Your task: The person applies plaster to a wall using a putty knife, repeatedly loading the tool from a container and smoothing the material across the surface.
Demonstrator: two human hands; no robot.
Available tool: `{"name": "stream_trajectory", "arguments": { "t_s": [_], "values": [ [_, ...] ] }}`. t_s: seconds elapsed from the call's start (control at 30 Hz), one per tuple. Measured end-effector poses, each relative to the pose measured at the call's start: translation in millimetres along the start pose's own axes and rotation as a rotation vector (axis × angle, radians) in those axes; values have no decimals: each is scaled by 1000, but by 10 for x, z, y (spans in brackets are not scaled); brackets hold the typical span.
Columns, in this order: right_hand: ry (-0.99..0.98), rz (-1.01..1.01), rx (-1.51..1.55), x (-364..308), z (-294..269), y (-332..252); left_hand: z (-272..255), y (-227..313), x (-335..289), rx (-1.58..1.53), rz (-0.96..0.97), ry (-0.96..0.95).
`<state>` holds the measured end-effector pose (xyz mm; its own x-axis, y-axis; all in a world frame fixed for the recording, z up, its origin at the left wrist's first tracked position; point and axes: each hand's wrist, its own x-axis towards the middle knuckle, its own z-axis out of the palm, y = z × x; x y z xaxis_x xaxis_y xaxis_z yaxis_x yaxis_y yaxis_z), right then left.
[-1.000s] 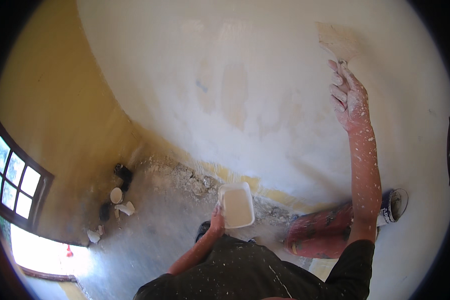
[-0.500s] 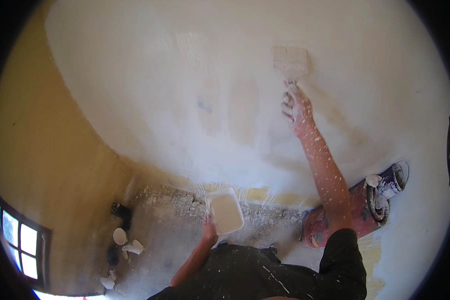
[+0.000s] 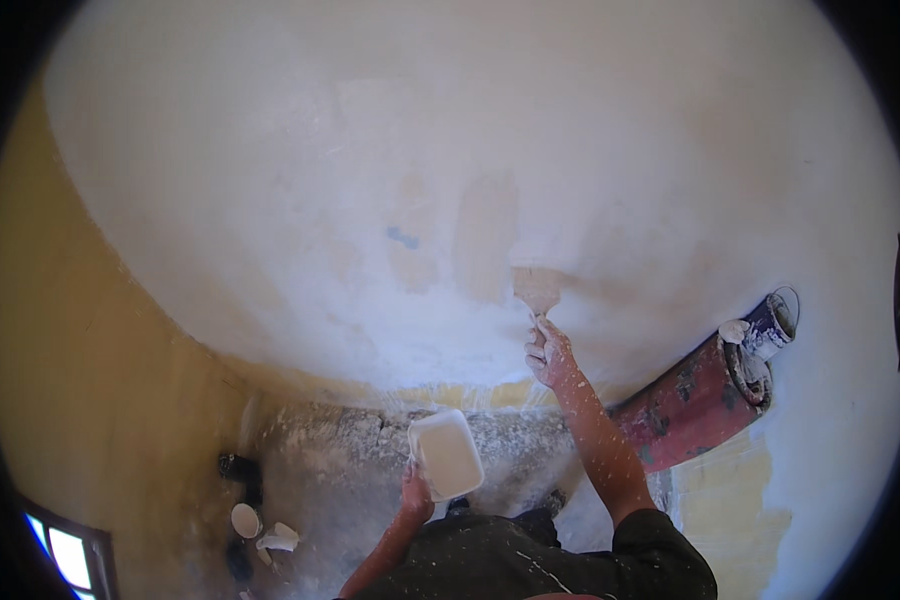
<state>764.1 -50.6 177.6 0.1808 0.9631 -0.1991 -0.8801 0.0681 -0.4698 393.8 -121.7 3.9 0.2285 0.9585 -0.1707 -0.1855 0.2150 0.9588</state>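
Pinching a broad, paste-coated scraper (image 3: 537,290) at three o'clock, the right hand (image 3: 550,356) is risking streaks if tilting; the left hand (image 3: 416,491), gripping a white rectangular plastic tub (image 3: 436,420) at six, is risking spills if tipping.

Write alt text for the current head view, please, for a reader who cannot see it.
A person's right hand holds a broad scraper at a patchy whitish wall, while the left hand holds a white rectangular tub of pale paste. A red drum stands to the right, with a dark bucket at its top.
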Motion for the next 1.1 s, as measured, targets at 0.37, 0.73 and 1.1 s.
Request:
{"name": "stream_trajectory", "arguments": {
  "t_s": [0.37, 0.73, 1.1],
  "values": [
    [-87, 103, 78, 125, 192, -505, -19, 322, 26, 1283, 326, -186],
    [-488, -441, -153, -715, 2131, -1980, 162, 628, 190, -219, -220, -3],
    [85, -252, -198, 164, 674, -556, 175, 730, 40, -328, -276, -29]
  ]
}}
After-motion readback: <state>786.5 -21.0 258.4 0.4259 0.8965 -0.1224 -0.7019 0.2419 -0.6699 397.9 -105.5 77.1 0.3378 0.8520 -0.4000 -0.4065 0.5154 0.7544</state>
